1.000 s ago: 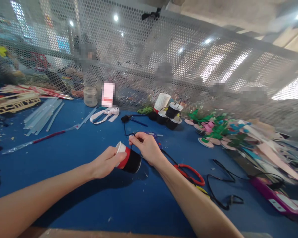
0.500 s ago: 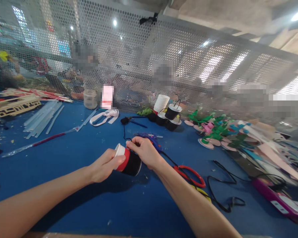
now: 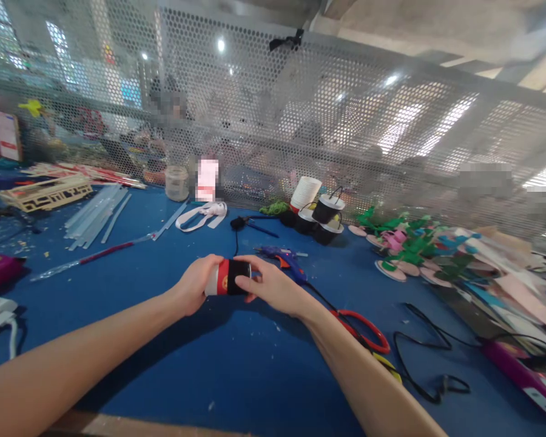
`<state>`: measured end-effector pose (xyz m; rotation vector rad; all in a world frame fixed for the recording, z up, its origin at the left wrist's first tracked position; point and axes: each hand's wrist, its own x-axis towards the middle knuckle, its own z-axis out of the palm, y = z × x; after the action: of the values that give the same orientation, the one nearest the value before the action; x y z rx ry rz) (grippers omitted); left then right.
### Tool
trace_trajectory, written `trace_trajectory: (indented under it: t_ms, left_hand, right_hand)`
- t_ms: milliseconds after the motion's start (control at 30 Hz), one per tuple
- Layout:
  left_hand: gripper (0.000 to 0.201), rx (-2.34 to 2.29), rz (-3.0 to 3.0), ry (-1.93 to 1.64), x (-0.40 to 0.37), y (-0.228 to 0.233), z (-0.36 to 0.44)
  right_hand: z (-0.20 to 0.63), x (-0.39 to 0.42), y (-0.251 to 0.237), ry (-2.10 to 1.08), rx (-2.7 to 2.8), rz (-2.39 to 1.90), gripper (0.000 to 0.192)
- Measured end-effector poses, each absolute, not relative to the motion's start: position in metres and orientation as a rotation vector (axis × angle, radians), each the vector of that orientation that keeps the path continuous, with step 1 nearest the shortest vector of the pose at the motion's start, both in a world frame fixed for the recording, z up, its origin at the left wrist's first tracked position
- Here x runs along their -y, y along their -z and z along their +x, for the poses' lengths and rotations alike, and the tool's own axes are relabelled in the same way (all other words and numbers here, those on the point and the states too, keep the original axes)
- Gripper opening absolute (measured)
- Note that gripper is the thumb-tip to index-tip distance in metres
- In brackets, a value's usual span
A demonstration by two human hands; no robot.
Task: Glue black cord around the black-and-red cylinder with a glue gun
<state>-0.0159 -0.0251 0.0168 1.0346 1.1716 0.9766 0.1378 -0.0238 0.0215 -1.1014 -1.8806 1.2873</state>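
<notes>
Your left hand (image 3: 196, 286) gripped cup (image 3: 224, 278) at left, right hand (image 3: 273, 285) pinched right end. Looked partway: black yarn (image 3: 238, 271) covered right part, red-white part bare.

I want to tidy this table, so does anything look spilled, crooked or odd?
Nothing looks clearly damaged, but small pale scraps litter the blue table, looking untidy, and the stack of paper cups appears to lean instead of standing straight.
</notes>
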Motion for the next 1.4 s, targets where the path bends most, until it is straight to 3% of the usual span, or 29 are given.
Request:
trace_trajectory:
  t_ms: [100, 300, 467, 967, 1067, 1200, 1400]
  left_hand:
    - [0.020, -1.066, 0.928, -1.064, 0.028, -0.018, -0.016]
    - [0.025, -0.974, 0.763, -1.005, 0.023, -0.026, -0.022]
    - [0.025, -0.915, 0.696, -0.794, 0.022, -0.027, -0.023]
    - [0.018, -1.143, 0.980, -0.880, 0.023, -0.020, -0.018]
    - [0.025, -1.214, 1.270, -0.871, 0.025, -0.017, -0.019]
    - [0.032, -1.245, 1.655, -0.786, 0.028, -0.013, -0.020]
    - [0.031, -1.200, 1.809, -0.709, 0.034, -0.016, -0.021]
  right_hand:
    - [0.138, 0.027, -0.022, -1.277, 1.918, -1.059, 0.045]
    - [0.132, 0.037, -0.021, -0.538, 2.172, -0.956, 0.050]
    - [0.132, 0.050, -0.007, -0.288, 2.240, -0.900, 0.050]
    - [0.137, 0.050, 0.001, -0.135, 2.206, -0.949, 0.040]
    - [0.155, 0.035, -0.010, -0.019, 1.909, -1.154, 0.032]
    - [0.189, 0.007, -0.015, -0.031, 1.670, -1.735, 0.035]
    - [0.208, -0.014, 0.010, -0.255, 1.694, -1.964, 0.006]
